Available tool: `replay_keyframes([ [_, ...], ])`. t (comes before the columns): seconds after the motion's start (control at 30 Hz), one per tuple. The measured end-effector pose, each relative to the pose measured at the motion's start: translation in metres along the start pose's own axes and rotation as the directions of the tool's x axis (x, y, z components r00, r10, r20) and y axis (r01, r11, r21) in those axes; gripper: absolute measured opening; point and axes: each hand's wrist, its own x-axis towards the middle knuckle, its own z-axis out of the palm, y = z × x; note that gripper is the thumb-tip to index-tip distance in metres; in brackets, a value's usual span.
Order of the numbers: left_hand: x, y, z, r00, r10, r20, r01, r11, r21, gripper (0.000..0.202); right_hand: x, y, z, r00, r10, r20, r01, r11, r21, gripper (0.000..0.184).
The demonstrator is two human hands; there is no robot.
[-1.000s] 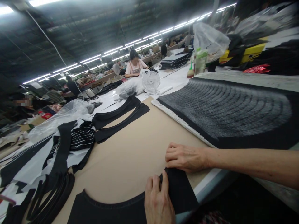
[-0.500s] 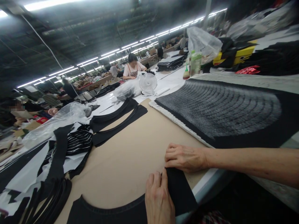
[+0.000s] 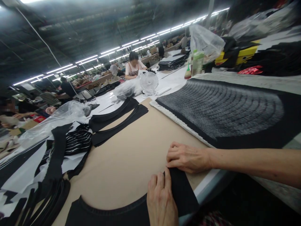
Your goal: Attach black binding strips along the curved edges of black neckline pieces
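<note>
Where the two hands meet, the curved black piece (image 3: 131,215) lies directly beneath them, on the near edge of the tan surface (image 3: 127,163). Its long axis runs sideways, its hollowed edge faces away from the person, and its left end reaches well beyond the left hand (image 3: 162,197). That hand is nearer the middle of the piece, resting over it with fingers together and pointing forward. The right hand (image 3: 188,157) is at the far edge of its right end, fingers curled, close by the left fingertips; whether either hand pinches the material, I cannot tell. Just beyond the right forearm lies a patterned dark panel (image 3: 223,110), bounding the space on that side. Two curved black strips (image 3: 122,125) lie farther off, well apart from the hands, with a striped bundle (image 3: 78,141) beside them to the left. Nothing visible stands between the hands and the piece.
</note>
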Motion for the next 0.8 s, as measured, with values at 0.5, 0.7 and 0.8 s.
replay_keyframes([
  [0.5, 0.0, 0.001, 0.008, 0.996, 0.062, -0.057, -0.056, 0.994, 0.098, 0.058, -0.017, 0.003, -0.001, 0.998, 0.042, -0.056, -0.046, 0.995, -0.086, 0.032],
  [0.7, 0.0, 0.003, 0.005, 0.996, 0.069, -0.058, -0.062, 0.991, 0.118, 0.059, -0.014, -0.01, -0.002, 0.986, 0.141, -0.09, -0.145, 0.989, -0.036, 0.044],
  [0.8, 0.0, 0.004, 0.004, 0.996, 0.065, -0.056, -0.059, 0.991, 0.116, 0.06, -0.012, -0.022, -0.002, 0.989, 0.14, -0.042, -0.141, 0.99, -0.014, 0.042],
])
